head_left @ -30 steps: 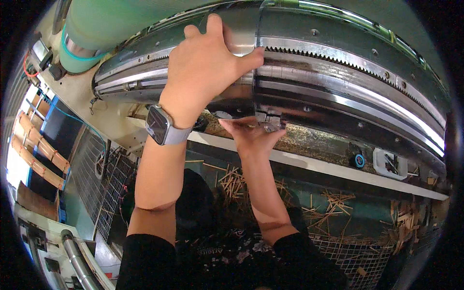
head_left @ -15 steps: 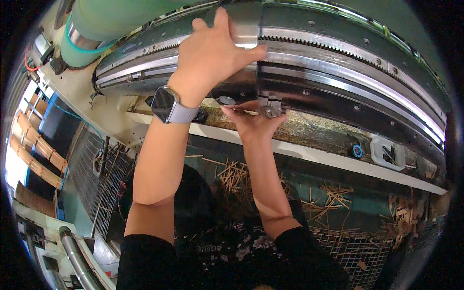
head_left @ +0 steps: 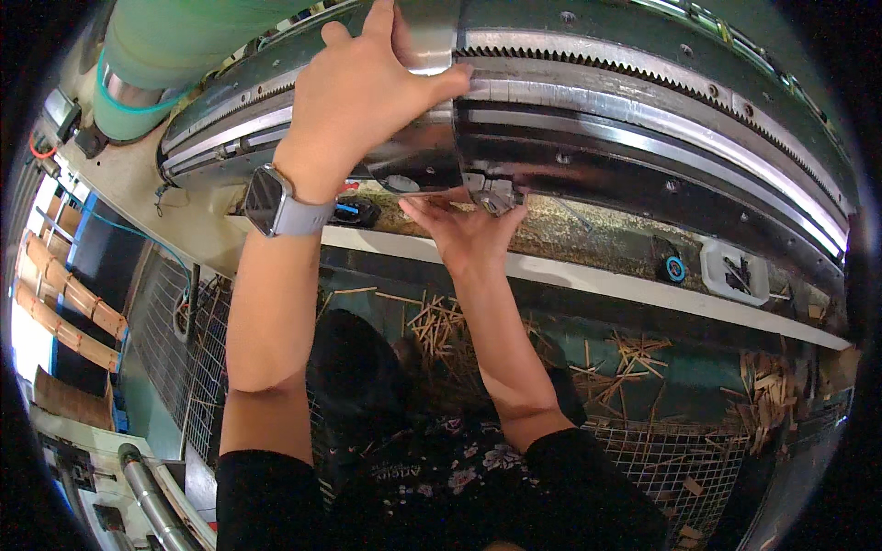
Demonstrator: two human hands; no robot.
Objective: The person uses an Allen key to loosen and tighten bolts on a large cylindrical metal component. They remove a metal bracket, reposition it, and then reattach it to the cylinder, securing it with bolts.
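My left hand [head_left: 354, 101] grips a shiny curved metal plate [head_left: 424, 151] that lies across a toothed rail [head_left: 588, 69] on a large curved machine. Its fingers reach up over the plate and its thumb stretches across the right edge; the fingertips are partly hidden. Below, my right hand [head_left: 470, 241] cups the plate's lower edge from underneath. A small metal block [head_left: 498, 196] sits at that lower right corner, between the right thumb and fingers. The undersides of the fingers are out of sight. A watch [head_left: 266, 200] is on my left wrist.
Along the ledge [head_left: 588, 286] lie a black and blue item [head_left: 354, 211], a blue-and-black round tape measure or roll [head_left: 675, 268] and a white tray [head_left: 735, 273] of small dark parts. Thin wooden sticks [head_left: 436, 331] litter the floor below. A green roller [head_left: 175, 46] stands upper left.
Both hands and the plate have shifted left along the rail, with the small block moving alongside. The view has shifted a little too. The black and blue item now shows more beside my left wrist.
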